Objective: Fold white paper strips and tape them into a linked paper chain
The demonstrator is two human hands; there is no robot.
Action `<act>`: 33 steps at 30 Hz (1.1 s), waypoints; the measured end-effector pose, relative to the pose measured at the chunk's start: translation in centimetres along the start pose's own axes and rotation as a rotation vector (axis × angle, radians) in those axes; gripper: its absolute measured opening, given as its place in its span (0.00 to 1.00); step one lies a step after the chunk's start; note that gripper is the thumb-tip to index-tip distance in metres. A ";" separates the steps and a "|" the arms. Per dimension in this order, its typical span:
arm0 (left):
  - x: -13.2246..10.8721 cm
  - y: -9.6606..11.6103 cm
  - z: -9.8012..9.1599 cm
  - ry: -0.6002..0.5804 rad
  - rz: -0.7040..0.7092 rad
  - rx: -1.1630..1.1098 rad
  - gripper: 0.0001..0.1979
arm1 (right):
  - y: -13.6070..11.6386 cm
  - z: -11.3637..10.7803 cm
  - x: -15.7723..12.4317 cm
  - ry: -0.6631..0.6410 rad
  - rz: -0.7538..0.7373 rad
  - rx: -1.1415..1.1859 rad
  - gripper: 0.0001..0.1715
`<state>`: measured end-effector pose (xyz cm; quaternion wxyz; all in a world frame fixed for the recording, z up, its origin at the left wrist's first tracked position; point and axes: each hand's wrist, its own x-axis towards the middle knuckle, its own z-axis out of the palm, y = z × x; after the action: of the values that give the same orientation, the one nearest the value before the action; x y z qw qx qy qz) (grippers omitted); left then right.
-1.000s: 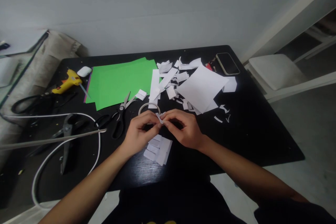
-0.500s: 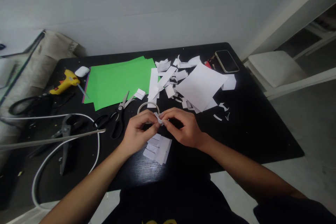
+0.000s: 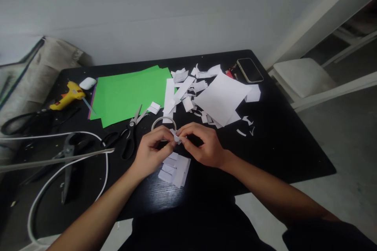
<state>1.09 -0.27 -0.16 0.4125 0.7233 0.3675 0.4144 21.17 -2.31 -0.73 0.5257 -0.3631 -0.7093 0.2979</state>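
Observation:
Between my two hands is a small folded piece of white paper [image 3: 176,136]. My left hand [image 3: 154,146] pinches its left side with thumb and fingers, and my right hand [image 3: 203,143] pinches the right side. Fingertips cover part of the paper, so its exact shape is hard to make out. Just below lies a small stack of folded white paper pieces [image 3: 179,170] on the black table. A pale ring [image 3: 153,124], perhaps a tape roll, sits behind my left fingers, partly hidden. Black-handled scissors [image 3: 131,135] lie spread to the left of my left hand.
Green paper sheets [image 3: 132,92] lie at the back left, beside a yellow glue gun [image 3: 69,96] and a white case [image 3: 88,83]. White paper scraps [image 3: 188,104] and a square white sheet [image 3: 223,98] spread behind my hands. A phone [image 3: 249,70] rests back right; pliers [image 3: 68,168] and a white cable [image 3: 106,164] lie left.
The view has shifted slightly, so the table appears a little further left and lower. The folded paper has tilted a bit between my fingertips; both hands keep their pinch.

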 end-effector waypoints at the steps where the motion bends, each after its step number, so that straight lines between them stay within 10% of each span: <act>1: 0.0 0.0 0.0 -0.001 0.005 -0.001 0.06 | 0.0 0.0 0.0 0.001 -0.002 0.001 0.05; 23: -0.3 -0.2 -0.3 -0.058 0.000 -0.075 0.05 | 0.4 -0.1 0.0 -0.017 0.132 0.113 0.02; 33: -0.5 -0.4 0.5 0.047 0.100 0.241 0.09 | 0.5 0.3 -0.1 0.012 0.337 0.326 0.05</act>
<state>1.25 -0.69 -0.87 0.2926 0.7751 0.3877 0.4042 20.98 -2.09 -1.31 0.5243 -0.3885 -0.5782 0.4898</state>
